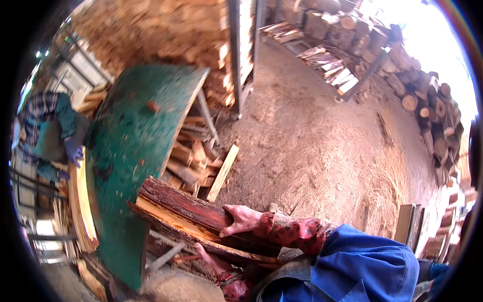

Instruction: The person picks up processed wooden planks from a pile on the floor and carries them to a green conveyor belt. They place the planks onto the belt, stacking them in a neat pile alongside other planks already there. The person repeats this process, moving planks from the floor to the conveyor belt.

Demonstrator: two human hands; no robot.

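Two long split pieces of firewood with dark reddish bark lie side by side across the lower middle, the upper piece [183, 200] and the lower piece [193, 236]. Pale split wood shows between them. My right hand [242, 220] wraps over the upper piece from above, its thumb toward the lower one. Along the outer side of the lower piece, my left hand [214, 260] grips from below; most of its fingers are hidden. The pieces' far ends overlap the near edge of a green table [133, 131]; whether they touch it I cannot tell.
Split firewood [187, 168] is heaped under the table, one pale stick [223, 173] leaning there. At left, a co-worker's gloved hand [74, 152] touches long pale wood [82, 201]. A metal post [235, 60] stands beyond. Logs [435, 110] are stacked far right, beside the dirt floor [307, 131].
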